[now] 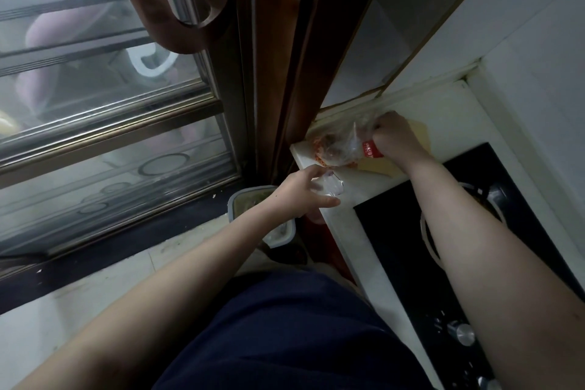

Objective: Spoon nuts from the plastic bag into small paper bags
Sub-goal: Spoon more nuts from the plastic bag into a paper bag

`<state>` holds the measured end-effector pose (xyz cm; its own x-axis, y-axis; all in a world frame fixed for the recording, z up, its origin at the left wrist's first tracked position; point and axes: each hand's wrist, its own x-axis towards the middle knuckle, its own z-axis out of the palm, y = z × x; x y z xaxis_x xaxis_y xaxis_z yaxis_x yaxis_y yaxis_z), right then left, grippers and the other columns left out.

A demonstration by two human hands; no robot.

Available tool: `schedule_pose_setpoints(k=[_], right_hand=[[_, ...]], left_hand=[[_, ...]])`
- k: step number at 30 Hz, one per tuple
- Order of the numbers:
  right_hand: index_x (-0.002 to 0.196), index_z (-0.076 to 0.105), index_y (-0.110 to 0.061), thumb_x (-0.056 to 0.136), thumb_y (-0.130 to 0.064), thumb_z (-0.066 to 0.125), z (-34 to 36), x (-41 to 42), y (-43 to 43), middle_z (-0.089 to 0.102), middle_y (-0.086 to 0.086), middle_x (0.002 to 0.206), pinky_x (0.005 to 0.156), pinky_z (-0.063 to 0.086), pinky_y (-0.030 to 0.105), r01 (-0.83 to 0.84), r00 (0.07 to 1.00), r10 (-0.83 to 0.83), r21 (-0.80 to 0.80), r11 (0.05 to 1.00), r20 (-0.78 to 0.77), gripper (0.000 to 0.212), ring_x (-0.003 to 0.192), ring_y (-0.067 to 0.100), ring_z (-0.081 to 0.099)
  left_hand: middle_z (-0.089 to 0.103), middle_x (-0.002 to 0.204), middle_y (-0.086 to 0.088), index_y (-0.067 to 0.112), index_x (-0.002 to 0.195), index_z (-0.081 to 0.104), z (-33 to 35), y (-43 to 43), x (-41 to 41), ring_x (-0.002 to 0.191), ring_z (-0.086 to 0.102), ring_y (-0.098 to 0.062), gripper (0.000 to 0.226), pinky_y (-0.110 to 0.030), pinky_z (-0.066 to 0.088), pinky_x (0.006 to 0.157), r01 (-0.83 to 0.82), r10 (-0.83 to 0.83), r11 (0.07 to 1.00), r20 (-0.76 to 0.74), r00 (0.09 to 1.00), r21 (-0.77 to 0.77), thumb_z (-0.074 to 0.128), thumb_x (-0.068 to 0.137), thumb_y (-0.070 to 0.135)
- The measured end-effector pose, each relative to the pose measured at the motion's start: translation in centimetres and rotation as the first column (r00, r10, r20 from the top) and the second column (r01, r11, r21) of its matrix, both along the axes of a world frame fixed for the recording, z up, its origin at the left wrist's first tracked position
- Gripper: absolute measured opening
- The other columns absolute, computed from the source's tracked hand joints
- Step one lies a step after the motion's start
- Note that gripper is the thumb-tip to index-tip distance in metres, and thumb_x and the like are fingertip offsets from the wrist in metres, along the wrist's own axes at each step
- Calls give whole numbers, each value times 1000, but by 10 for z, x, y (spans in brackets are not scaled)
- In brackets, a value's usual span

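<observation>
A clear plastic bag (340, 146) with a red label and brown nuts inside lies on the white counter (364, 228) near its far corner. My right hand (395, 136) is closed on the top of this bag. Pale paper bags (421, 136) lie flat under and behind the hand. My left hand (300, 193) reaches over the counter's near edge with its fingers around a small crumpled piece of clear plastic (329, 187). No spoon is visible.
A black glass hob (411, 247) with metal knobs (465, 332) fills the counter to the right. A grey-rimmed bin (253, 199) stands on the floor below my left hand. A sliding glass door (110, 136) with a brown wooden frame stands to the left.
</observation>
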<state>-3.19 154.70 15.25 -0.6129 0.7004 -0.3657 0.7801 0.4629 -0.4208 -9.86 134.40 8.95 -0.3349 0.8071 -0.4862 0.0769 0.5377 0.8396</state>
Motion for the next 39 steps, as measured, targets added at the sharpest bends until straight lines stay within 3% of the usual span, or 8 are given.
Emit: schedule_pose_setpoints(k=[4,8,11,14,20,26,32,39], right_hand=[[84,68,11,81,-4,62,9,1,0,65,15,81,68,43,26,125,984,-137,-105,987,-113,17,81,27,61],[90,69,11,81,-3,65,19,7,2,64,13,83,73,42,26,167,953,-208,-192,967,-218,17,80,18,58],[85,71,3,81,-9,71,25,12,1,61,0,57,51,40,13,273,884,-358,-290,917,-300,13,49,1,54],[74,70,-3,82,-12,70,31,20,-1,54,-2,46,36,28,11,369,797,-508,-402,838,-327,12,31,2,38],[68,62,-13,87,-15,67,44,30,-8,52,1,57,32,26,12,495,627,-713,-546,676,-315,19,28,3,39],[71,56,-8,88,-6,62,41,43,-22,45,3,61,31,20,14,484,361,-880,-744,461,-309,18,30,5,31],[68,54,-7,90,-5,60,35,50,-39,45,3,60,33,20,16,478,160,-925,-793,378,-345,22,36,7,31],[70,56,-6,89,-1,59,36,56,-55,43,3,65,34,22,18,461,20,-949,-839,289,-315,20,39,7,30]], left_hand=[[57,133,1,27,139,48,1,5,3,112,57,-8,75,-17,53,74,1,-1,1000,8,1000,31,82,73,42],[58,132,1,27,139,47,4,8,4,112,59,-9,76,-28,57,85,-10,10,999,10,1000,46,82,73,42],[57,131,3,25,142,44,7,8,4,110,59,-8,79,-21,54,81,-32,32,998,1,999,62,81,74,43],[58,130,2,24,143,44,12,8,4,110,59,-8,80,-30,55,89,-47,48,995,-7,999,88,81,75,42],[54,112,12,28,137,48,21,8,6,92,55,6,72,-13,46,72,-71,72,990,-7,997,119,81,75,42],[59,127,8,26,138,49,22,9,7,111,60,-6,72,-26,55,86,-88,86,988,20,996,129,81,75,40],[61,120,4,26,137,50,24,9,8,106,61,-6,73,-30,57,83,-115,113,985,24,993,126,82,73,40],[60,124,2,25,138,50,25,9,7,105,61,-5,73,-27,57,82,-118,114,983,39,993,139,82,73,39]])
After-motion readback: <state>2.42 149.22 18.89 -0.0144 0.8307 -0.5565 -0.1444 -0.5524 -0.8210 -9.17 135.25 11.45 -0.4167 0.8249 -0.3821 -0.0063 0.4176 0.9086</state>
